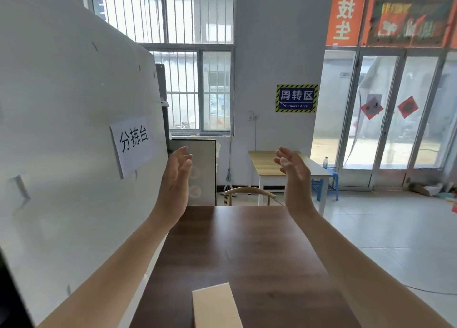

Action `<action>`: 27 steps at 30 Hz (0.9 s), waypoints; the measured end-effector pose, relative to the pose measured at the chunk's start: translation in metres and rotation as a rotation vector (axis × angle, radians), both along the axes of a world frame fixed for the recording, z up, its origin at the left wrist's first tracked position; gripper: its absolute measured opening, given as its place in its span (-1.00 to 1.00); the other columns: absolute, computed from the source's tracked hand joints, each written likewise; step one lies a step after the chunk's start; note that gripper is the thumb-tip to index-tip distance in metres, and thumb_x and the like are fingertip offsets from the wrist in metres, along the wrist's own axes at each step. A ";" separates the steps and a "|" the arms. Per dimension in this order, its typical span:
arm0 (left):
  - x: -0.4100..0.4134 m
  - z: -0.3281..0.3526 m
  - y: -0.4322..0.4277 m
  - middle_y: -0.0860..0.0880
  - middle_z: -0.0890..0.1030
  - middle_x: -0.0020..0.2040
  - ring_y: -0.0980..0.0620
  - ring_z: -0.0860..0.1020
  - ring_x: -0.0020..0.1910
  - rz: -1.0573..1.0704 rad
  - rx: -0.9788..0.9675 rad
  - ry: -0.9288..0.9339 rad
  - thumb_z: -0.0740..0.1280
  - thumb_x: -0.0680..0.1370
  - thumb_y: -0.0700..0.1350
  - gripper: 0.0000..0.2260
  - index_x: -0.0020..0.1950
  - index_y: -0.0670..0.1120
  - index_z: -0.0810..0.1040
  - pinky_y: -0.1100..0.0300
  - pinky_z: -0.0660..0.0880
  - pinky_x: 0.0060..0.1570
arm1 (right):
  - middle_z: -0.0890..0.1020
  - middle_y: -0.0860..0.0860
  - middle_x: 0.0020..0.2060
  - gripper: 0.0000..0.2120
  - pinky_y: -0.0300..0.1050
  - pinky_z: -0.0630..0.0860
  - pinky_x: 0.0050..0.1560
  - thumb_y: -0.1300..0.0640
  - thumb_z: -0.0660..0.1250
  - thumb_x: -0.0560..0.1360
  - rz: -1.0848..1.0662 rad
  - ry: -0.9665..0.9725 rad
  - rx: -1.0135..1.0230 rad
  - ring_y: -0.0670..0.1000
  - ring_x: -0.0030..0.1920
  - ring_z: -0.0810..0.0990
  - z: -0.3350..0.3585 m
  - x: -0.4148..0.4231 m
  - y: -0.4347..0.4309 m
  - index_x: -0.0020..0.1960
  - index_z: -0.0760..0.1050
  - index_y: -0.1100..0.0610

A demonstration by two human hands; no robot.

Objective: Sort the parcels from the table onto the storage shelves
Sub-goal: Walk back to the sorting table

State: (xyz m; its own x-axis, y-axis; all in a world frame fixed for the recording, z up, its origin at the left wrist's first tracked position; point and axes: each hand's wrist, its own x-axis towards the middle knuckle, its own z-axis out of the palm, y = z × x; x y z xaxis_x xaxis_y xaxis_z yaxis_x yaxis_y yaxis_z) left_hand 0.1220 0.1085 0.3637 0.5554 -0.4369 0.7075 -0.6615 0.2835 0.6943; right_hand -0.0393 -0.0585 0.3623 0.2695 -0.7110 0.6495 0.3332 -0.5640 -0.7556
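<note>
My left hand [176, 176] and right hand [293, 171] are raised side by side, palms facing, each grip wide and empty. The tan rectangular cardboard parcel [215, 306] lies on the dark wooden worktop [247, 241] well below and behind them, close to my body. Its long axis points away from me, midway between my forearms, neither hand clearly nearer.

2 bare forearms, left hand [176, 176] and right hand [294, 173] (no sleeves, rings, gloves)

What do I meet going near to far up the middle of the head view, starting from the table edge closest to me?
Cardboard parcel → bare dark wooden table → raised, open left hand and right hand → chair back → light wooden desk → barred window.
</note>
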 end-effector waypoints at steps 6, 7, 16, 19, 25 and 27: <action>0.050 -0.005 -0.017 0.20 0.48 0.12 0.41 0.46 0.09 -0.032 0.020 -0.009 0.05 0.58 0.06 -0.60 0.38 -0.03 0.32 0.64 0.31 -0.04 | 0.60 0.04 0.19 -0.39 -0.38 0.46 0.13 -0.21 0.13 0.33 -0.032 0.011 -0.017 -0.04 0.22 0.56 0.000 0.039 -0.006 0.28 0.47 0.07; 0.057 -0.007 -0.020 0.23 0.47 0.10 0.45 0.45 0.07 -0.038 0.021 -0.006 0.06 0.61 0.04 -0.63 0.38 -0.03 0.32 0.62 0.32 -0.02 | 0.60 0.04 0.19 -0.39 -0.43 0.45 0.11 -0.20 0.14 0.33 -0.031 0.014 -0.024 -0.04 0.22 0.56 -0.001 0.045 -0.006 0.27 0.47 0.07; 0.093 -0.064 -0.038 0.19 0.49 0.04 0.25 0.48 0.09 -0.089 0.077 0.186 0.07 0.53 0.07 -0.62 0.31 -0.02 0.35 0.26 0.38 0.14 | 0.58 0.03 0.20 -0.60 -0.17 0.43 0.26 -0.02 0.18 0.42 -0.008 0.114 0.116 0.02 0.26 0.54 -0.054 0.079 -0.024 0.23 0.47 0.00; 0.094 -0.110 -0.039 0.15 0.50 0.06 0.10 0.49 0.13 -0.068 0.154 0.280 0.06 0.53 0.07 -0.65 0.28 0.02 0.35 0.15 0.37 0.25 | 0.57 0.07 0.24 -0.54 -0.23 0.42 0.22 0.01 0.17 0.43 0.003 0.195 0.199 0.00 0.25 0.53 -0.101 0.085 -0.030 0.30 0.46 0.11; 0.082 -0.217 -0.029 -0.01 0.49 0.21 0.00 0.47 0.26 -0.026 0.339 0.461 0.05 0.52 0.08 -0.54 0.36 -0.06 0.35 0.07 0.37 0.31 | 0.57 0.02 0.24 -0.61 -0.39 0.43 0.16 0.05 0.21 0.49 0.053 0.431 0.322 -0.10 0.23 0.53 -0.215 0.088 -0.021 0.30 0.48 0.08; 0.078 -0.251 -0.025 -0.02 0.49 0.20 0.00 0.47 0.25 -0.011 0.382 0.548 0.07 0.51 0.08 -0.55 0.35 -0.06 0.37 0.06 0.36 0.30 | 0.57 0.04 0.25 -0.59 -0.42 0.43 0.14 0.05 0.21 0.49 0.064 0.486 0.377 -0.12 0.21 0.53 -0.249 0.086 -0.017 0.30 0.48 0.12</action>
